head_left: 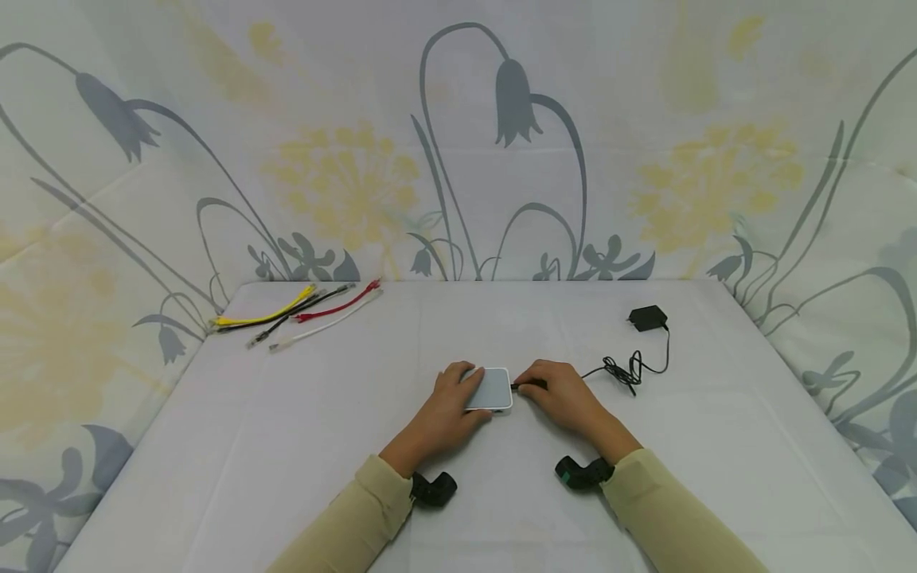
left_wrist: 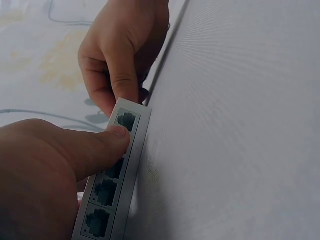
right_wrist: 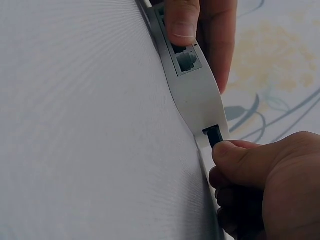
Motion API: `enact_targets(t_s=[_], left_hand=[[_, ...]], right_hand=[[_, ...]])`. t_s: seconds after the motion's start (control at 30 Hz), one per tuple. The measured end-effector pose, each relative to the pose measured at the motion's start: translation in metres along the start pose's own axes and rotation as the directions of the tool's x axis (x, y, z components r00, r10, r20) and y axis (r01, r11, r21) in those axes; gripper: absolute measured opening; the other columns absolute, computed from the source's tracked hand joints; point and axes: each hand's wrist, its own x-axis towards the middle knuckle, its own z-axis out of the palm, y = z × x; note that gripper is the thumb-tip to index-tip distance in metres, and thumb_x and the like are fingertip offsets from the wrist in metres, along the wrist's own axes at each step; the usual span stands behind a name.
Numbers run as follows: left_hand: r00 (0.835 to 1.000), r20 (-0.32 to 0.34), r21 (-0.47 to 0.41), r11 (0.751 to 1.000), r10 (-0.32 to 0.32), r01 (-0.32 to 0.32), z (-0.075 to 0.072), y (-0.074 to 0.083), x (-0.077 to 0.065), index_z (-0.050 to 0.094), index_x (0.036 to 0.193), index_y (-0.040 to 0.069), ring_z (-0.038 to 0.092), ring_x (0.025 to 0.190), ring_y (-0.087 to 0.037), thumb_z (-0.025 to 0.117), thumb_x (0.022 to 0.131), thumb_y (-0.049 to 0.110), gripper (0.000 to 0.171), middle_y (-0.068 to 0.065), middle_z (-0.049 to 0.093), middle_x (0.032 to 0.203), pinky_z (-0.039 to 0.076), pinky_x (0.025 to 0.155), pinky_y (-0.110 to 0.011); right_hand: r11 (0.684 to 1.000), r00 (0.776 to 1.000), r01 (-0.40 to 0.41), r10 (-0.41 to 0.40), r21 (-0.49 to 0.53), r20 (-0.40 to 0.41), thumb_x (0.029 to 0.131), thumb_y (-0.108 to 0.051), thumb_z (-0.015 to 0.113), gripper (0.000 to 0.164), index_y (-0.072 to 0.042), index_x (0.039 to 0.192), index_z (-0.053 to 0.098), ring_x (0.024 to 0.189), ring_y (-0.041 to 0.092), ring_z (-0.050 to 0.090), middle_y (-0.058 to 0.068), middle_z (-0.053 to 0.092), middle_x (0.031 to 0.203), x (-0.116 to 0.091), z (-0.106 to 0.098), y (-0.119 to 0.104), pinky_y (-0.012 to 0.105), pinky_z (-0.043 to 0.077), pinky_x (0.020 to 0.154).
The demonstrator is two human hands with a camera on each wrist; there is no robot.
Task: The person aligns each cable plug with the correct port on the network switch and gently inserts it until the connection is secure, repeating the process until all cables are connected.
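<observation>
A white network switch [head_left: 496, 388] with a grey-blue top lies in the middle of the table. My left hand [head_left: 446, 407] grips it from the left, fingers over the top and thumb against the port side. In the left wrist view, that thumb covers part of the row of network ports [left_wrist: 105, 192]. At the switch's right end, my right hand [head_left: 566, 396] pinches a black power plug [right_wrist: 214, 134] between thumb and finger. The plug's tip is at the socket in the end wall. Its thin black cord [head_left: 634, 369] runs right to a power adapter [head_left: 648, 318].
Several short network cables lie at the back left: a yellow one [head_left: 275, 313], a red one [head_left: 337, 306], a white one [head_left: 325, 325] and black ones. Part of the adapter's cord is bunched up. A flower-patterned cloth [head_left: 458, 183] hangs behind the table [head_left: 286, 477].
</observation>
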Motion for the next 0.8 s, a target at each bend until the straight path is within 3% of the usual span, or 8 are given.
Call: enact_targets(t_s=[0.47,0.8], left_hand=[[1.000,0.000,0.017,1.000,0.015,-0.015,-0.0017,0.0027,-0.0002,0.038,0.148,0.005,0.030,0.141,-0.036,0.063,0.094,0.031,0.065,-0.017,0.033,0.151,0.020,0.117,-0.057],[1.000,-0.001,0.031,0.999,0.013,-0.013,-0.0022,0.0032,0.0006,0.038,0.148,0.005,0.030,0.141,-0.036,0.063,0.094,0.031,0.064,-0.017,0.033,0.151,0.020,0.117,-0.057]], right_hand=[[0.999,0.999,-0.046,0.045,0.029,0.024,0.091,-0.016,0.067,0.009,-0.016,0.098,0.073,0.099,0.019,0.066,-0.002,0.071,0.100,0.0013,0.0002,-0.0032,0.040,0.052,0.087],[0.996,0.991,-0.085,0.081,0.032,0.103,0.092,-0.017,0.065,0.009,-0.016,0.097,0.072,0.098,0.019,0.064,0.000,0.071,0.100,0.0096,-0.0036,-0.0034,0.041,0.051,0.088]])
